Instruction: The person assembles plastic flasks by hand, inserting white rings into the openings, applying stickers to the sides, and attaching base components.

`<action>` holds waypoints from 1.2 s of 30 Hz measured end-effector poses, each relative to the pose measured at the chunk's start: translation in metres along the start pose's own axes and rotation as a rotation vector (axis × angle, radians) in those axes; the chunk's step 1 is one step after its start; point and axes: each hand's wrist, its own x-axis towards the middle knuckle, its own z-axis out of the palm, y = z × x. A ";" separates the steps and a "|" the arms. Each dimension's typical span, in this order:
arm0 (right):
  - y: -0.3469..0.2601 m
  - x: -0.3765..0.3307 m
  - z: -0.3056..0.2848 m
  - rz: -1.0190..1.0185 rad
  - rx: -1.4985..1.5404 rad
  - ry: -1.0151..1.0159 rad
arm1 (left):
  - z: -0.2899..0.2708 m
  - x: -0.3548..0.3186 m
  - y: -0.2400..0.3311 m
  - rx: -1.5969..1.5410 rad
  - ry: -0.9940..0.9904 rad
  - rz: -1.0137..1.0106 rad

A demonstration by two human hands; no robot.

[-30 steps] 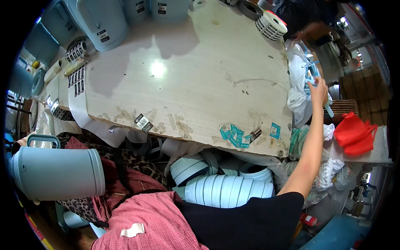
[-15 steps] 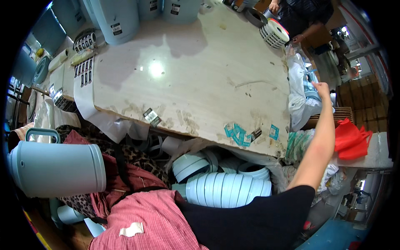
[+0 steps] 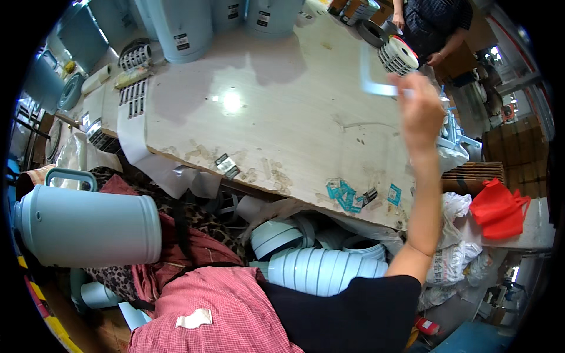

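Over the right side of the table (image 3: 282, 117), my right hand (image 3: 421, 112) is raised and closed on a light blue bent handle (image 3: 377, 89), which is smeared by motion. Below and to the right of it, a plastic bag (image 3: 452, 156) hangs at the table's edge with similar light blue handles (image 3: 450, 130) in it. A light blue cylindrical container (image 3: 91, 226) lies on its side at my left, with a handle (image 3: 70, 173) fitted to it. My left hand does not show.
Tall light blue containers (image 3: 182, 32) stand at the far left. A label roll (image 3: 398, 56) is at the far right, near a co-worker (image 3: 435, 29). Below the front edge sit stacked light blue rings (image 3: 323, 270). A red bag (image 3: 499, 209) lies at the right.
My right hand has moved left and up from the plastic bag, bringing a light blue handle out over the table. The view has shifted slightly.
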 end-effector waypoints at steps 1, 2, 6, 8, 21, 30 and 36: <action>-0.036 -0.005 0.017 -0.054 0.007 0.016 | 0.001 0.000 0.002 -0.004 0.004 0.004; -0.071 -0.012 0.028 -0.120 -0.010 0.031 | 0.008 -0.002 -0.010 -0.046 0.001 0.004; -0.169 -0.033 0.077 -0.071 0.263 -0.107 | -0.010 -0.016 0.003 -0.085 0.021 0.019; -0.198 -0.046 0.096 -0.010 0.445 -0.222 | -0.020 -0.025 0.032 -0.060 0.034 0.025; -0.113 -0.017 0.166 -0.633 0.236 -0.573 | -0.006 -0.074 0.055 -0.427 -0.057 0.290; -0.331 0.021 0.051 -0.080 1.089 -0.053 | -0.003 -0.145 0.038 0.028 0.438 0.214; -0.567 0.015 -0.066 -0.316 2.179 -0.236 | 0.010 -0.167 0.092 0.276 0.178 0.184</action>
